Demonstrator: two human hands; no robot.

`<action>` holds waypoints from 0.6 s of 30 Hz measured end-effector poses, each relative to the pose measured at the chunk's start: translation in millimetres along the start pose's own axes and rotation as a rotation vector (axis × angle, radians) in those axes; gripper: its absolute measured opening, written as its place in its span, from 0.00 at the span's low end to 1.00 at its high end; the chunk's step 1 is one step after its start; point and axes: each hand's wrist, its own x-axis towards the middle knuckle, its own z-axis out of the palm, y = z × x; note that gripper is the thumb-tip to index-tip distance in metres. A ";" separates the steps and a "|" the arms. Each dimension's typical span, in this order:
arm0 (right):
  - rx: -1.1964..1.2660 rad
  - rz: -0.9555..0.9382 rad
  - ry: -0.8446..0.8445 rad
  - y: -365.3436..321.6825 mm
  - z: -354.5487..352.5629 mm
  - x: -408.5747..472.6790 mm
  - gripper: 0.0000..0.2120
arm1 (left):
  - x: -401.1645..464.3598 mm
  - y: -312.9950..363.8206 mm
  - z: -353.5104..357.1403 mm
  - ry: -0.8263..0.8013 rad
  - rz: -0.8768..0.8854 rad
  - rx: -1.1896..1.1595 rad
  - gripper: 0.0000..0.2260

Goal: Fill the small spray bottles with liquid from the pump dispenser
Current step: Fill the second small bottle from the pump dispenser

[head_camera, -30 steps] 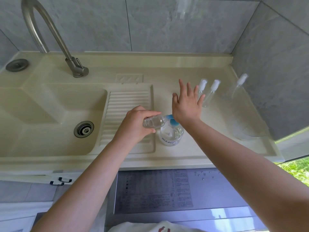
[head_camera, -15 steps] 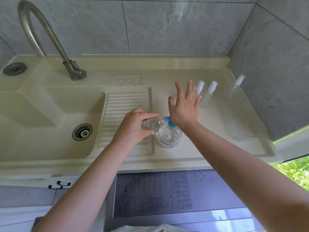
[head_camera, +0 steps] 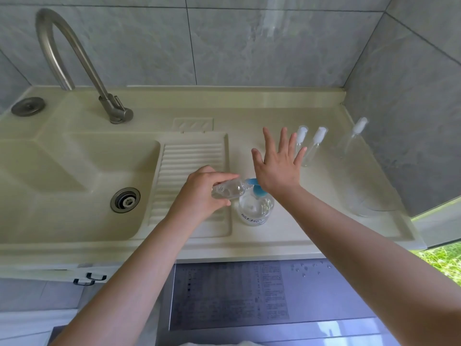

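The left hand [head_camera: 204, 193] was curled around a small clear plastic spray bottle [head_camera: 228, 189] with its cap off, fingers on top and thumb beneath, holding it nearly level with its open neck pointing toward 3 o'clock. That neck met the spout of the blue pump head [head_camera: 254, 187] on a round clear pump dispenser [head_camera: 255, 208], which stood on the cream countertop [head_camera: 287, 228] just right of the ribbed washboard slope [head_camera: 192, 161]. The right hand [head_camera: 277, 166] lay flat with its fingers spread wide apart, gripping nothing; the heel of its palm rested on the pump head, fingers aimed toward 12 o'clock, forearm stretching back toward 5 o'clock. Beyond its fingertips, at about 1 o'clock, stood two small clear spray bottles with white caps [head_camera: 310, 146], close together. Further out toward 2 o'clock, near the grey tiled wall [head_camera: 411, 108], stood a taller clear bottle with a white spray top [head_camera: 354, 136]. At 10 o'clock from the hands rose the curved steel tap [head_camera: 74, 61] above the cream sink basin [head_camera: 62, 176].
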 end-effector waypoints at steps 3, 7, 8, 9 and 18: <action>0.047 0.007 -0.003 -1.6 -6.4 1.8 0.29 | -0.6 -0.6 -1.1 0.007 -0.004 -0.007 0.30; -0.004 -0.001 -0.044 0.5 -1.5 -0.8 0.28 | 0.8 1.5 0.1 0.003 -0.008 -0.022 0.29; -0.009 0.011 -0.065 0.8 1.4 -1.2 0.28 | 1.4 1.8 0.7 0.000 -0.010 -0.020 0.29; -0.016 0.018 -0.076 1.1 3.6 -2.3 0.28 | 1.7 2.1 1.2 -0.005 -0.012 -0.014 0.29; 0.054 -0.007 -0.016 -2.3 -5.8 2.7 0.29 | 0.8 -0.1 -1.7 0.013 -0.020 -0.001 0.30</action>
